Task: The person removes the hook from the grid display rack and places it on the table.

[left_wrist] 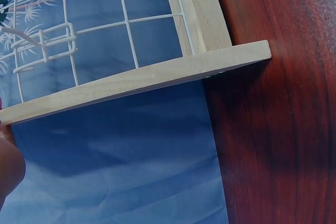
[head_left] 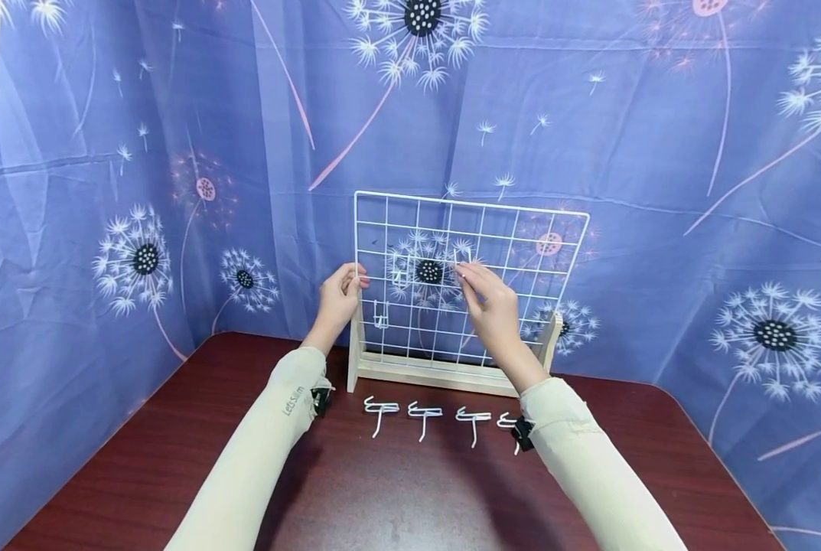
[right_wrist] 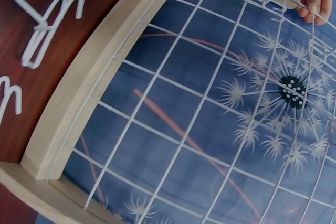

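Observation:
A white wire grid panel [head_left: 472, 205] stands upright in a pale wooden base [head_left: 438, 375]. At its left edge my left hand [head_left: 338, 298] holds the frame between thumb and fingers, just above the wooden side post [left_wrist: 121, 83]. My right hand [head_left: 496, 310] pinches a white wire hook [head_left: 463, 254] in front of the grid's upper middle; the fingers hide most of this hook. Two similar hooks hang on the left part of the grid, an upper hook [head_left: 399, 275] and a lower hook [head_left: 380, 315]; the lower one shows close up in the left wrist view.
Several more white hooks [head_left: 425, 412] lie in a row on the dark red wooden table [head_left: 410, 490] in front of the base. The rightmost hook [head_left: 506, 421] is partly covered by the right wrist's camera. Blue dandelion-print curtain [head_left: 555, 138] surrounds the table behind and at the sides.

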`<state>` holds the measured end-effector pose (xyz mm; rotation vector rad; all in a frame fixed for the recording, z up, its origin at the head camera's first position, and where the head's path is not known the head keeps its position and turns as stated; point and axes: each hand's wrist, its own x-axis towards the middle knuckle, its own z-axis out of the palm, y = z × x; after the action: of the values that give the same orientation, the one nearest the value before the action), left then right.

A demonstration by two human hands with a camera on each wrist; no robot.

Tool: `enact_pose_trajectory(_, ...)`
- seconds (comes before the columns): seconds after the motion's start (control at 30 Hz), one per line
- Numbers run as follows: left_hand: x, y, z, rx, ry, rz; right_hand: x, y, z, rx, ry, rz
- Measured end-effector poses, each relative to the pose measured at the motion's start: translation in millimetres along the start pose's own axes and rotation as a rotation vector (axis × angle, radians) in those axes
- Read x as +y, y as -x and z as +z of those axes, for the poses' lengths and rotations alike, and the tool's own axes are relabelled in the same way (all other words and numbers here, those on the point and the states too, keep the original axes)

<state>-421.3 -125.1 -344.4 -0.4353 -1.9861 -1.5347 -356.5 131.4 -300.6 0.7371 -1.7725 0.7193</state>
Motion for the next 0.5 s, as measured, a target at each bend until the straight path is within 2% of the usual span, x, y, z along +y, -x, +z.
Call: enact_pose_trajectory(0.5,-2.0,0.0,-0.6,-0.005,0.011,-0.01,13.4,35.4,-18.3,-0.073,0.039,-0.02)
